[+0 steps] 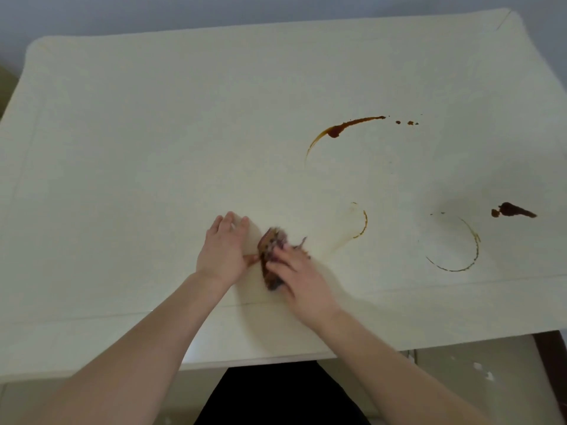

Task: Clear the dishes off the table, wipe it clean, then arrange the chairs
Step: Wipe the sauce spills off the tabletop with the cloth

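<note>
A cream-white table [153, 133] fills the view, with no dishes on it. My right hand [299, 274] presses a brown, stained cloth [271, 250] against the tabletop near the front edge; the cloth looks blurred. My left hand [224, 246] lies flat on the table just left of the cloth, fingers spread, holding nothing. Brown sauce marks stay on the right half: a curved smear [337, 130], a faint small ring [360, 223], a larger thin ring [457, 250] and a dark blob [512, 210].
The table's front edge [260, 360] runs just before my body. At the lower right a dark wooden piece [552, 357], perhaps a chair or leg, stands over a pale floor [460, 381]. A grey wall lies behind the table.
</note>
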`<state>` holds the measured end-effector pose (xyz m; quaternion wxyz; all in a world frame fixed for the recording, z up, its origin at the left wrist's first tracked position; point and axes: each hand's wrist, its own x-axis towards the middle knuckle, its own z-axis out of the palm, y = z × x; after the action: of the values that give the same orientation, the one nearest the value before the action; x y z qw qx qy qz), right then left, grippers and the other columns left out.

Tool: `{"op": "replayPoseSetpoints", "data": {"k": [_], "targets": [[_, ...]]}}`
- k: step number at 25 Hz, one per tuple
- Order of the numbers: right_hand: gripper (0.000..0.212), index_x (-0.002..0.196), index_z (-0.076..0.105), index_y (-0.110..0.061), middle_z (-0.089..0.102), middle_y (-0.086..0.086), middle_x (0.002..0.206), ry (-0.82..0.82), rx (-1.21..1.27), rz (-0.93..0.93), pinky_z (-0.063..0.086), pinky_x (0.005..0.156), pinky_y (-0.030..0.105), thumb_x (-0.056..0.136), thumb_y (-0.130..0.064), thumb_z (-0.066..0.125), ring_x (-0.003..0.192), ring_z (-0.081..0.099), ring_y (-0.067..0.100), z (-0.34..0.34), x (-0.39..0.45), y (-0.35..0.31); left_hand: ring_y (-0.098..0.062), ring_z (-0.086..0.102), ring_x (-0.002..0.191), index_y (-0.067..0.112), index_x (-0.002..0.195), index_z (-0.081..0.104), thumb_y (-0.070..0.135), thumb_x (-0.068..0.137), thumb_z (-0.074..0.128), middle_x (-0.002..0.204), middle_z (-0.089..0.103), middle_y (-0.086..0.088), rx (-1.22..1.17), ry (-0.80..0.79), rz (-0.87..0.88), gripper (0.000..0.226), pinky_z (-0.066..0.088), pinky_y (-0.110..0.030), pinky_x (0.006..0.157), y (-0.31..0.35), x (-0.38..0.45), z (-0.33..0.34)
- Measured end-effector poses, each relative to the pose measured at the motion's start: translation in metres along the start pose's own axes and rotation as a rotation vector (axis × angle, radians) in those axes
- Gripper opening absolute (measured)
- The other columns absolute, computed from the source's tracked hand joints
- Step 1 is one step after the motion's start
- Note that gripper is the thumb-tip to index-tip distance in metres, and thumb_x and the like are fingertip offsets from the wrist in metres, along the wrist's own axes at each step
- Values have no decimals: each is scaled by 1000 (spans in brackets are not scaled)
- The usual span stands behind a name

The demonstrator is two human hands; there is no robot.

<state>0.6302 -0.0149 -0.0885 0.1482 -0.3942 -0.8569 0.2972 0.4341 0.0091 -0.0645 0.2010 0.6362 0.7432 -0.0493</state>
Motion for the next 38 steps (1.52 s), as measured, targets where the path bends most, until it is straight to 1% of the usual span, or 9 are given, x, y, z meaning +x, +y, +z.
{"op": "replayPoseSetpoints", "data": {"k": [4,7,9,17,20,23,25,31,38], "targets": [[41,111,67,-11,64,14,121,39,52,-58,39,102,32,78,-3,42,112,59,29,-30,-19,13,-33,12,144,24,146,22,48,85,59,154,16,-12,-16,-36,4,75,20,-39,117,-3,-1,0],[44,121,62,-10,58,14,129,363,-18,466,32,103,28,81,6,53,119,54,31,-68,-18,53,-31,28,136,24,140,34,33,87,57,146,29,-8,-111,-6,80,58,32,-39,110,-11,-14,-6],[43,127,58,-13,47,9,142,351,-78,701,28,111,35,86,0,55,132,40,30,-63,-17,53,-31,29,136,20,141,38,17,88,55,147,32,-9,-120,37,114,55,29,-38,113,-18,-35,-5],[43,110,66,-11,57,9,130,33,27,220,33,109,39,73,7,54,125,48,33,42,-35,-78,-33,28,135,17,141,39,-7,78,41,148,33,-11,-75,93,8,68,32,-37,110,-73,-124,16],[44,111,65,-10,63,9,121,98,180,282,33,99,22,73,9,53,114,55,30,24,-37,-80,-29,18,142,21,145,31,-8,78,37,154,22,-8,-80,55,2,74,30,-35,112,-87,-140,23],[44,123,57,-13,55,10,129,314,-61,587,33,100,31,82,2,54,117,47,31,5,-29,-63,-25,11,145,23,148,25,-8,80,36,157,16,-4,-106,20,32,76,29,-31,111,-93,-141,22],[45,129,52,-18,43,7,141,230,-210,671,29,109,40,86,-6,53,129,36,31,16,-22,-68,-26,12,145,22,148,25,-8,81,36,157,17,-4,-116,9,42,74,28,-31,111,-95,-139,20],[45,113,64,-13,53,8,134,-64,-102,179,21,115,44,72,4,57,131,39,34,80,-15,-130,-30,15,144,13,148,25,-5,81,40,156,19,-9,-89,10,86,70,17,-31,118,-97,-137,19],[51,119,64,-19,49,-2,140,-91,-61,240,15,117,29,78,8,49,134,37,21,30,-34,-91,-30,16,143,10,147,24,-7,82,36,155,18,-6,-78,6,56,69,25,-32,114,-93,-136,19]]}}
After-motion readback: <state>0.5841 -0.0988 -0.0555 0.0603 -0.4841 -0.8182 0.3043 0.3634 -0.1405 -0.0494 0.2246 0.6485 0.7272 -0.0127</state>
